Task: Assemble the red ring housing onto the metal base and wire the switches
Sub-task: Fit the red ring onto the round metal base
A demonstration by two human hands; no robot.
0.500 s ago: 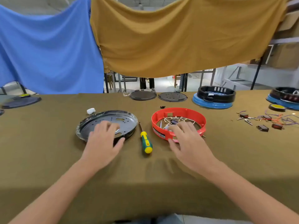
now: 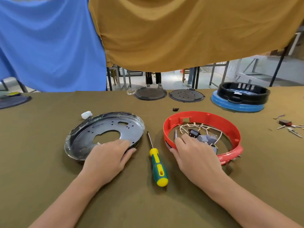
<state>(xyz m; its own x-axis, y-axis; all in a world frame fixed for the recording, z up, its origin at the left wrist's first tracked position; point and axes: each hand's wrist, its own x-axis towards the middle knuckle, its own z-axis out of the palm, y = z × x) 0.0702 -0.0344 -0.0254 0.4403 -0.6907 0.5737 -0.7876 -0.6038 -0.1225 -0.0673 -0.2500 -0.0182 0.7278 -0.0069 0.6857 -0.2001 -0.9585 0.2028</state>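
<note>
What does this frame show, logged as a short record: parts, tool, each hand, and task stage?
base: metal base, tilted, near rim on the table
housing: red ring housing, beside the base, wires and switches inside
tool: screwdriver lying between them, untouched
left hand: grips the base's near rim
right hand: grips the ring's near wall, fingers inside
stage: ring not yet on base
</note>
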